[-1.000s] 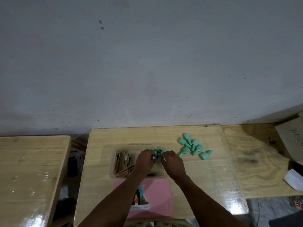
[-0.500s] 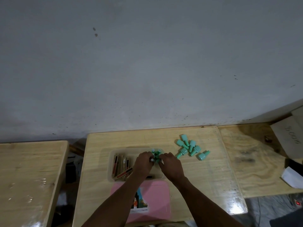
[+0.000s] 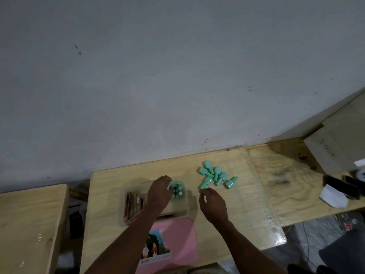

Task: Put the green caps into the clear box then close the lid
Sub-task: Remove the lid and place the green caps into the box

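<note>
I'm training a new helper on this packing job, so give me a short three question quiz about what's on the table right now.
1. True or false: every green cap is already inside the clear box.
2. Which hand is at the caps in the box? A. the left hand B. the right hand
3. Fill in: the pink lid lies on the table, on the box's side ____ to the person.

Key
1. False: a loose pile of caps lies on the table right of the box.
2. A; the right hand hovers open and empty, just short of the loose pile.
3. Nearest.
</note>
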